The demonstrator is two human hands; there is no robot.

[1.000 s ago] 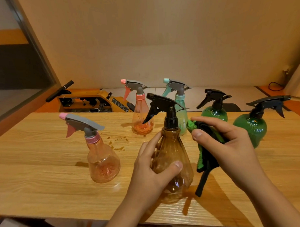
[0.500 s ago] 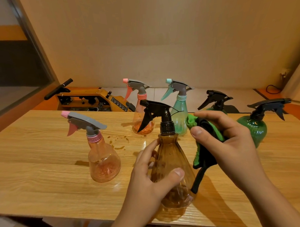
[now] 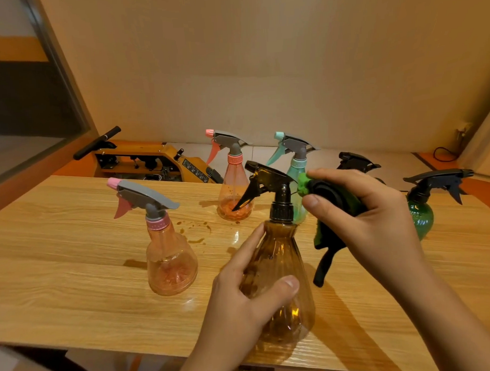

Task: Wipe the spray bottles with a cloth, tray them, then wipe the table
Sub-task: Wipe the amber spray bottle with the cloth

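My left hand (image 3: 242, 293) grips the body of an amber spray bottle (image 3: 280, 267) with a black trigger head, held upright just above the wooden table (image 3: 74, 274) near its front edge. To the right of the bottle's neck, my right hand (image 3: 370, 217) holds a bunched green and black cloth (image 3: 327, 199), its green tip close to the trigger head. A pink bottle (image 3: 170, 260) stands to the left. Another pink bottle (image 3: 233, 191) and a teal one (image 3: 295, 161) stand behind. No tray is in view.
Two green bottles with black heads stand at the right: one (image 3: 422, 209) beside my right hand, one (image 3: 357, 162) mostly hidden behind it. Brown droplets (image 3: 195, 231) stain the table's middle. A yellow machine (image 3: 143, 164) sits on the floor beyond the far edge.
My left hand has lifted the amber bottle and drawn it nearer. My right hand has raised the cloth closer to the bottle's trigger head.
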